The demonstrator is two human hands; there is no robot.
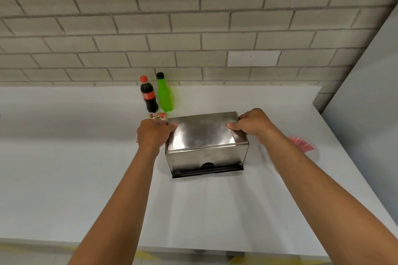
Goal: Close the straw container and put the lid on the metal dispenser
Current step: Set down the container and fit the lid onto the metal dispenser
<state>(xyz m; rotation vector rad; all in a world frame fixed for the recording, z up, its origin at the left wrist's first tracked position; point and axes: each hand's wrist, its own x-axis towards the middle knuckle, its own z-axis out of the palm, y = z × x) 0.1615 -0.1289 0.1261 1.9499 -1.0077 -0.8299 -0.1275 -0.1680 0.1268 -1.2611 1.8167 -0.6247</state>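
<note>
Metal dispenser (206,157) stands on the white counter (64,168) with its lid (202,133) seated on top, clamped between both hands. Left hand (151,134) grips the lid's left end, thumb on top; right hand (254,123) grips the right end likewise. Beyond the left grip stand a cola bottle (148,95) and a green bottle (164,94); red straws (301,144), blurred, lie right of the right grip.

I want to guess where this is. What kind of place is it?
Probably a snack or drinks counter: a metal straw dispenser sits on a white counter, with two soda bottles by a grey brick wall.
</note>
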